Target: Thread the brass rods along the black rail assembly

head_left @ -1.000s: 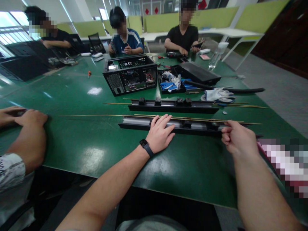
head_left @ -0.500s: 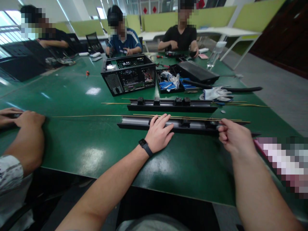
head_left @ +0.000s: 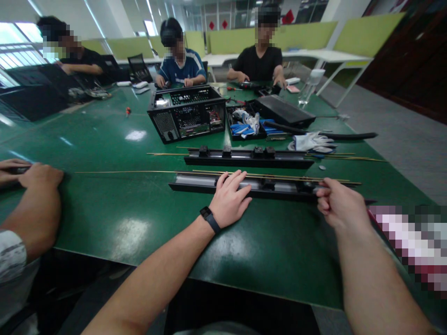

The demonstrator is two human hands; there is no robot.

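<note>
Green worktable (head_left: 104,139), glossy, office desks and partitions behind. Landmark: near black rail (head_left: 195,182), lying crosswise in front of the person.

Left hand (head_left: 228,200) lies palm down on the middle of the near black rail. Its fingers are spread a little, with the tips over the rail's far edge. Dark wristband (head_left: 209,217) on that wrist.

Right hand (head_left: 338,204) is at the rail's right part. The fingers are curled in, with thumb and forefinger pinched together at the rail's top, where the thin brass rods (head_left: 139,171) run. Cannot tell if the pinch is on a rod or on the rail's edge.

The brass rods lie along the rail's far side, touching it, and stick out well past its left end.

Second black rail (head_left: 247,158) is just behind the near rail, parallel and apart, with more rods by it. White gloves (head_left: 310,142) are behind the near rail's right end. Open computer case (head_left: 186,111) is well behind the rail, with a black tray (head_left: 232,132) of blue and white gloves just right of the case. Clear bottle (head_left: 309,86) is farther back, to the right.

Co-worker's hands (head_left: 38,179) rest on the table well left of the rail. Three more people sit at the far side.
</note>
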